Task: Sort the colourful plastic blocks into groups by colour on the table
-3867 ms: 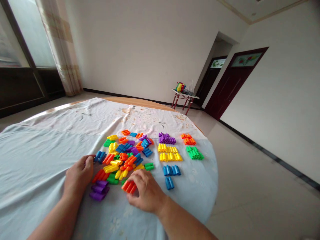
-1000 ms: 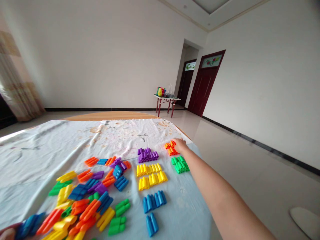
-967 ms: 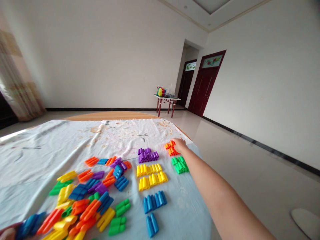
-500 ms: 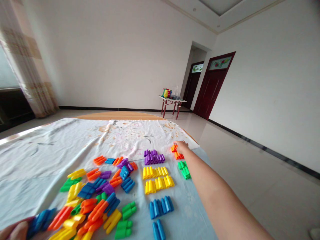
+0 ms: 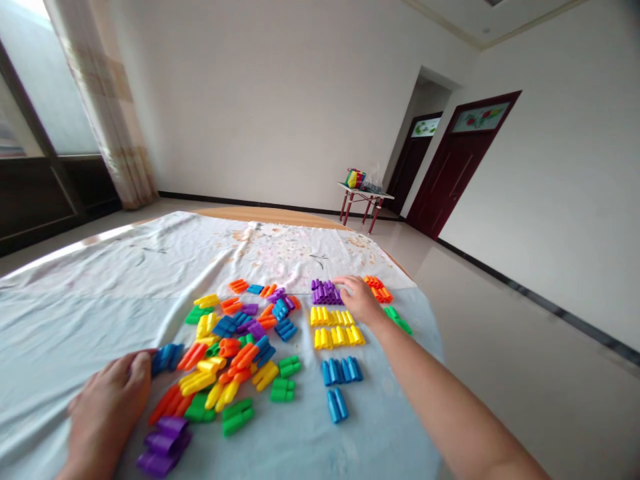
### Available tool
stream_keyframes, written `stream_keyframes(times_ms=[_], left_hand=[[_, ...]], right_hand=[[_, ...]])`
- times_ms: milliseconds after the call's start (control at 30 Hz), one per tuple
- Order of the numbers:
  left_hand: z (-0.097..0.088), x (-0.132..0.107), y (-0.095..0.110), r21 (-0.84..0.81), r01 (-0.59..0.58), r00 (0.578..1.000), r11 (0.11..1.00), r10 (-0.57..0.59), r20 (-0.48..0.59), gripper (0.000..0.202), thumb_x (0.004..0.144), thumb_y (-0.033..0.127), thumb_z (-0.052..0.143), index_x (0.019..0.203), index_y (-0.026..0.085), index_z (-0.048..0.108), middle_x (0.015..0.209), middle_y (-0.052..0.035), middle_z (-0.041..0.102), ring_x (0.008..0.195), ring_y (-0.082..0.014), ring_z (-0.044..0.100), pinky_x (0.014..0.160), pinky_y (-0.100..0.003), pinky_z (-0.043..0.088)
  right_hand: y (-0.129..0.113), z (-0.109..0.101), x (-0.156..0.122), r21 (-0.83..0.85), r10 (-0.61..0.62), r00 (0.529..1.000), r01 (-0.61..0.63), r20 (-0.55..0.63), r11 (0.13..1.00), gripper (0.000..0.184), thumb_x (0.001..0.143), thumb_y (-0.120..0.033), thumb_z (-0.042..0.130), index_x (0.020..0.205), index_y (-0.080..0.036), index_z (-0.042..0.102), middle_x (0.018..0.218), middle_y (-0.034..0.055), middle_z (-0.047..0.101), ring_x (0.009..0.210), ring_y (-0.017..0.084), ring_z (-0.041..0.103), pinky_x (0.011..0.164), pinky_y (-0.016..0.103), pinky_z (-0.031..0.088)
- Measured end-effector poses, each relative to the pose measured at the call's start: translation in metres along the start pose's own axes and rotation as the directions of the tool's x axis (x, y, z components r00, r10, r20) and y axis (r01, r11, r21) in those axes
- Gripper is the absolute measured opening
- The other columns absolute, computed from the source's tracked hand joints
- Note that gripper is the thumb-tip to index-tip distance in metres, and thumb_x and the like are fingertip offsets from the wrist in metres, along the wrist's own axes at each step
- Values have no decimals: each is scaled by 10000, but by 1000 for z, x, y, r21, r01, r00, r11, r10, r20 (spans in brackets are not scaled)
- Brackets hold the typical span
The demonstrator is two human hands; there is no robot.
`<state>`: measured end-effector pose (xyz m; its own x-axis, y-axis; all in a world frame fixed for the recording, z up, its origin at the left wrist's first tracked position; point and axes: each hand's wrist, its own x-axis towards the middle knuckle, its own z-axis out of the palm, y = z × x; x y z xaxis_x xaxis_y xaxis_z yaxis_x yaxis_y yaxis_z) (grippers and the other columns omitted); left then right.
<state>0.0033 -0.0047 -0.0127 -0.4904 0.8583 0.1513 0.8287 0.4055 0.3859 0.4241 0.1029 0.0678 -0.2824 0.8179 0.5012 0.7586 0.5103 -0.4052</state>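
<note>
My left hand (image 5: 113, 403) is closed at the left edge of a mixed heap, its fingertips on a blue ribbed plastic building block (image 5: 167, 358). Stretched far forward, my right hand (image 5: 359, 298) has its fingers apart, with no block visible in it. It is between the stacked purple blocks (image 5: 326, 293) on its left and the stacked orange blocks (image 5: 379, 291) on its right. Nearer me are two rows of yellow blocks (image 5: 339, 337) and some blue blocks (image 5: 342, 371). Green blocks (image 5: 399, 321) lie beyond my right forearm, partly hidden.
Loose yellow blocks (image 5: 197, 382), green blocks (image 5: 237, 418) and purple blocks (image 5: 165, 445) belong to the heap on the left. A creased floral cloth (image 5: 165, 267) covers the round table. Farther off stands a small table (image 5: 367, 191) with a colourful bag (image 5: 355, 178).
My right hand has moved left from the orange blocks toward the purple ones. The view has shifted, bringing more of my left hand and the near blocks into sight.
</note>
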Motion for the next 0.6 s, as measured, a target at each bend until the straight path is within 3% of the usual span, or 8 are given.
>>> stream_keyframes(times_ms=[100, 267, 367, 600], left_hand=[[-8, -4, 9, -27, 54, 997, 998, -52, 61, 590, 857, 457, 127, 1093, 205, 605, 1183, -123, 584, 1136, -303, 475, 907, -434, 368], [-14, -9, 17, -75, 58, 995, 995, -53, 79, 572, 859, 439, 140, 1097, 194, 598, 1187, -130, 576, 1142, -297, 463, 922, -415, 341], [-16, -10, 16, -88, 57, 995, 994, -50, 82, 565, 860, 441, 153, 1099, 190, 600, 1186, -135, 576, 1142, -299, 462, 917, -415, 338], [-16, -9, 16, -69, 50, 996, 996, -45, 74, 584, 858, 450, 136, 1099, 194, 602, 1198, -141, 575, 1125, -306, 473, 882, -417, 349]], right_hand=[[-52, 18, -34, 182, -138, 989, 125, 57, 975, 279, 792, -87, 494, 989, -210, 649, 1002, 35, 665, 983, 170, 567, 917, 324, 413], [-108, 45, -74, 258, -143, 963, 81, 230, 963, 267, 771, -128, 568, 1013, -214, 641, 994, 26, 665, 962, 174, 569, 888, 310, 420], [-117, 56, -83, 192, -129, 954, 78, 271, 978, 326, 747, -97, 565, 1038, -227, 634, 1030, 24, 654, 987, 186, 547, 908, 325, 402], [-108, 61, -87, 27, -83, 932, 79, 354, 997, 385, 777, -71, 494, 1098, -249, 612, 1067, 35, 624, 1038, 206, 497, 923, 354, 383]])
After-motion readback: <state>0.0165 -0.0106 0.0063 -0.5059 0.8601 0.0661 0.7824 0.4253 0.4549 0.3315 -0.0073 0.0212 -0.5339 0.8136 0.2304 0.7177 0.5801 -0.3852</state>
